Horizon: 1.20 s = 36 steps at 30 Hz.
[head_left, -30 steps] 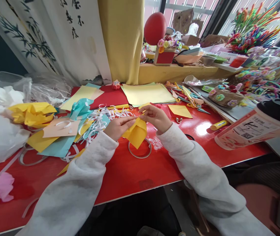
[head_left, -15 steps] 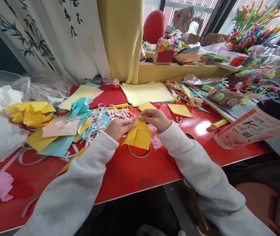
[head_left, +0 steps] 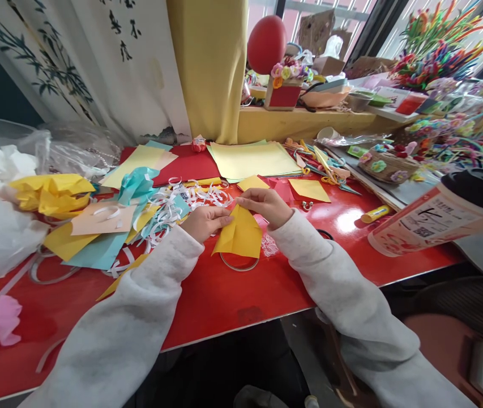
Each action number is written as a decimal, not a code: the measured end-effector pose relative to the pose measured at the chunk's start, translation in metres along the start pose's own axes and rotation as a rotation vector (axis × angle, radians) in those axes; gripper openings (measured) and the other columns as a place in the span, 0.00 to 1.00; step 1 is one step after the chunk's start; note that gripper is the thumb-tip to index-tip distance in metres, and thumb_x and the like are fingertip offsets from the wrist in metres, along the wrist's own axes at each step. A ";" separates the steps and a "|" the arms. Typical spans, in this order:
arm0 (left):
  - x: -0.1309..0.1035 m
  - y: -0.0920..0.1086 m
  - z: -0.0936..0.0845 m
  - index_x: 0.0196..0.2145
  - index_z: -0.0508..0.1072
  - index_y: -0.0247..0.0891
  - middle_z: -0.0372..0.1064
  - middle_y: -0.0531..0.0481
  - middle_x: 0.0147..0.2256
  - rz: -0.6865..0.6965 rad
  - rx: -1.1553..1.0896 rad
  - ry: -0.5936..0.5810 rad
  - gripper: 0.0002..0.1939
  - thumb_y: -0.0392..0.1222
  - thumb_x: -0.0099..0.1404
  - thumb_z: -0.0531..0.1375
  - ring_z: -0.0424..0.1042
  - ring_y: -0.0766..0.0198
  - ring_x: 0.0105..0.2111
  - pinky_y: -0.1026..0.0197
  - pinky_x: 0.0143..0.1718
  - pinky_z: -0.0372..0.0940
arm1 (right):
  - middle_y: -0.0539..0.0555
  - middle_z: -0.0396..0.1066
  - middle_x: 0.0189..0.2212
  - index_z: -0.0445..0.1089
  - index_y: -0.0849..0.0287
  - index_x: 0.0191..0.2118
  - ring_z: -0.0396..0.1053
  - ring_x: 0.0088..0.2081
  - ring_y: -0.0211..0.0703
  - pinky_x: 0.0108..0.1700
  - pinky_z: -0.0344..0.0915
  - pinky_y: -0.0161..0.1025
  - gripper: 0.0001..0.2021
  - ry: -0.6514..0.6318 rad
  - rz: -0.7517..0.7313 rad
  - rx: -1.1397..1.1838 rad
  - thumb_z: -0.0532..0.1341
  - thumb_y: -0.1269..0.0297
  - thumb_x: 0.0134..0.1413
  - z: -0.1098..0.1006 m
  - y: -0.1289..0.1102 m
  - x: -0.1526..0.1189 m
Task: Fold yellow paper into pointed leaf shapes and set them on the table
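Workpiece: a creased yellow paper sheet [head_left: 241, 235], positioned above the red table [head_left: 216, 306], its lower part overlapping the view of a thin ring [head_left: 241, 268]. Contact between sheet and ring cannot be confirmed.

Hand state: the left hand [head_left: 204, 222] grips the sheet's upper left edge between thumb and fingers. The right hand [head_left: 266, 207] pinches its top with bent fingers. The exact fold layers beneath the fingertips are hidden.

Adjacent items: white paper strips [head_left: 213, 196] lie beside the left hand; a loose yellow square [head_left: 253, 183] lies just beyond the right.

Possible faults:
- Uneven pinch pressure may let the layers slip, producing a skewed crease.
- Opposed pulling by the two hands may tear the thin paper at the top.
- A sweep of the left sleeve [head_left: 156, 272] may drag strips and scraps out of place.
- A wide swing of the right arm may strike the lidded paper cup [head_left: 398, 235] near the table edge and spill any contents.

Markings: the cup label [head_left: 430, 218] carries a barcode, a square code and a handwritten mark, possibly a "K"; its small print is illegible. The hanging scroll [head_left: 152, 79] bears brushed Chinese characters. No brand is readable.
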<state>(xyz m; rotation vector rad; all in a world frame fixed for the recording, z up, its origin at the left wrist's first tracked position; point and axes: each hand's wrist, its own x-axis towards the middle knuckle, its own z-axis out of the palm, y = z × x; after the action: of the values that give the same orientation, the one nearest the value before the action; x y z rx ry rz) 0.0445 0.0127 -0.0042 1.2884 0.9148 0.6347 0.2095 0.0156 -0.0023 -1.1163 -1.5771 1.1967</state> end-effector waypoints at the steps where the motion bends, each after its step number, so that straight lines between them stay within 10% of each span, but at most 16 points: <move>1: 0.000 0.000 0.001 0.34 0.71 0.34 0.71 0.49 0.31 -0.004 0.001 -0.004 0.17 0.42 0.44 0.63 0.70 0.65 0.30 0.59 0.37 0.64 | 0.48 0.60 0.19 0.62 0.63 0.25 0.57 0.22 0.30 0.24 0.56 0.32 0.14 0.019 -0.027 -0.046 0.59 0.56 0.39 0.000 0.001 0.000; 7: 0.000 -0.001 0.003 0.31 0.72 0.35 0.71 0.50 0.28 0.048 0.133 0.068 0.15 0.43 0.43 0.64 0.69 0.67 0.27 0.62 0.33 0.65 | 0.48 0.59 0.18 0.65 0.64 0.24 0.53 0.22 0.30 0.24 0.53 0.31 0.14 0.208 -0.188 -0.407 0.56 0.56 0.44 0.002 0.007 0.001; 16: 0.002 -0.002 0.001 0.28 0.71 0.34 0.71 0.51 0.27 0.018 0.079 0.006 0.13 0.42 0.44 0.63 0.68 0.70 0.25 0.65 0.30 0.65 | 0.50 0.64 0.20 0.67 0.65 0.26 0.57 0.22 0.32 0.25 0.54 0.32 0.16 0.096 -0.165 -0.337 0.57 0.54 0.42 0.001 0.006 0.001; 26: 0.003 -0.004 0.002 0.30 0.69 0.33 0.71 0.50 0.28 0.022 0.004 -0.091 0.18 0.42 0.40 0.65 0.70 0.65 0.29 0.60 0.35 0.64 | 0.47 0.58 0.16 0.62 0.62 0.20 0.51 0.20 0.30 0.23 0.51 0.31 0.15 0.322 -0.193 -0.519 0.55 0.54 0.44 0.009 0.007 -0.001; 36: 0.006 -0.008 -0.002 0.26 0.70 0.34 0.71 0.51 0.26 -0.034 0.070 -0.035 0.14 0.42 0.40 0.65 0.69 0.66 0.26 0.60 0.34 0.63 | 0.47 0.56 0.16 0.65 0.63 0.24 0.50 0.20 0.30 0.23 0.50 0.31 0.17 0.145 -0.193 -0.413 0.55 0.51 0.43 0.005 0.015 0.004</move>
<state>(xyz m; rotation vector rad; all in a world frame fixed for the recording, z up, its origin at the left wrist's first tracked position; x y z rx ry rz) 0.0450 0.0171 -0.0135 1.3390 0.9352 0.5562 0.2057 0.0203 -0.0178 -1.2421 -1.8182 0.6623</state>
